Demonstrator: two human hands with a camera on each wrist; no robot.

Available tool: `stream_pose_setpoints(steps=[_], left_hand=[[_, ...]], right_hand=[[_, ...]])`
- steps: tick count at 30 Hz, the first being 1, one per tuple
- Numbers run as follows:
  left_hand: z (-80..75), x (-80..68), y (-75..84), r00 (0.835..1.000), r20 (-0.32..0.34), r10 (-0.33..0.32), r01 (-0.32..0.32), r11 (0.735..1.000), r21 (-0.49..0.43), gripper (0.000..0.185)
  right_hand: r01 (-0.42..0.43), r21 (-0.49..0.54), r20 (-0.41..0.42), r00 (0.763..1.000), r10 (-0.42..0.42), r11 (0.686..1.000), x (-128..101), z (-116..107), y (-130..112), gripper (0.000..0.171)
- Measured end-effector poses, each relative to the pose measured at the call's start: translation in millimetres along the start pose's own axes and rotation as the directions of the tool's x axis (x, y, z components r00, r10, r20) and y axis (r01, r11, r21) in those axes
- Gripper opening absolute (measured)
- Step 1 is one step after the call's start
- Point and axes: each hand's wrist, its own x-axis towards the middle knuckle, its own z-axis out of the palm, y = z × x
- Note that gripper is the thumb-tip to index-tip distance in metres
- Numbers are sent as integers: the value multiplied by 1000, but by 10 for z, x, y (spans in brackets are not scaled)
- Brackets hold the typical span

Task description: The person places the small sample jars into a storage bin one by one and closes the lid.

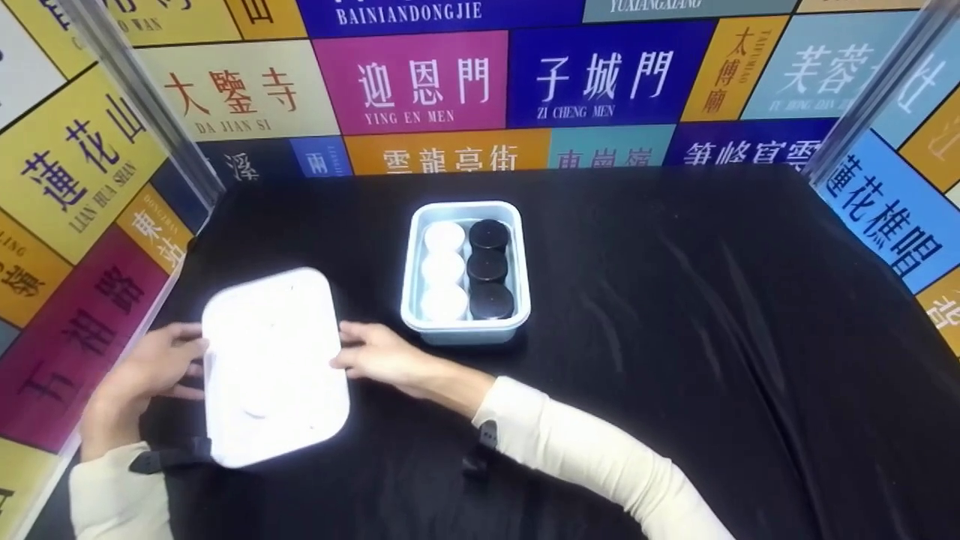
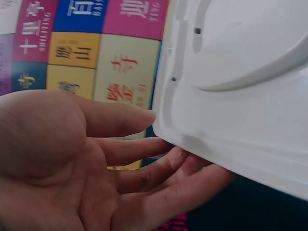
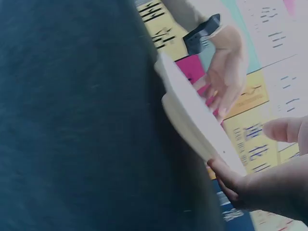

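Note:
A white plastic board with rounded corners is held at the left, between both hands. Its face in the left wrist view shows a raised rim and a curved ridge. My left hand holds the left edge: the thumb meets the rim while the other fingers reach behind it. At the opposite edge is my right hand. In the right wrist view its fingertips support the board's edge from below, and the thumb stands apart from the surface.
A pale blue box stands on the black cloth ahead of my right hand. White round jars line its left side and black round ones its right. Printed panels and clear corner posts enclose the table.

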Motion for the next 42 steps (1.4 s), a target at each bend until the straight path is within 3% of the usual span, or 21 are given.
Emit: stream_pose_setpoints(steps=[6, 11, 14, 17, 18, 21, 24, 26, 27, 30, 34, 37, 42], left_hand=[[-31, -137, 297, 989, -127, 75, -80, 996, -37, 64], [9, -232, 628, 956, -277, 97, -152, 971, -183, 65], [69, -263, 840, 932, -354, 78, -223, 893, -391, 64], [166, -267, 1067, 912, -407, 54, -300, 765, -570, 61], [212, -262, 1144, 904, -423, 54, -326, 727, -605, 60], [352, -218, 1379, 890, -455, 31, -363, 650, -667, 57], [470, -154, 1583, 891, -454, 11, -372, 588, -718, 56], [532, -108, 1698, 901, -434, 8, -369, 540, -756, 58], [565, -85, 1751, 903, -429, 10, -369, 528, -765, 60], [672, -7, 1883, 898, -440, 25, -384, 536, -752, 61], [846, 80, 1991, 881, -470, 53, -407, 590, -697, 53], [944, 104, 2029, 885, -460, 74, -406, 609, -682, 51], [1017, 110, 2045, 910, -398, 117, -365, 682, -634, 58]], right_hand=[[52, -51, -16, 998, -53, 997, -166, -93, -354, 68], [108, -125, -63, 991, -116, 986, -333, -263, -682, 68], [121, -169, -100, 985, -140, 978, -430, -421, -869, 68], [142, -201, -137, 976, -172, 969, -514, -594, -1002, 65], [154, -221, -157, 969, -191, 963, -539, -648, -1031, 63], [209, -247, -207, 943, -262, 946, -591, -782, -1090, 59], [248, -278, -269, 907, -323, 928, -610, -899, -1116, 57], [256, -300, -324, 879, -351, 919, -610, -976, -1116, 55], [258, -313, -358, 859, -365, 914, -606, -1015, -1109, 53], [278, -305, -469, 789, -397, 911, -565, -1120, -1069, 45], [338, -197, -605, 697, -386, 920, -494, -1239, -984, 35], [405, -53, -669, 664, -333, 913, -459, -1316, -935, 35], [466, 61, -720, 632, -285, 883, -455, -1451, -901, 38]])
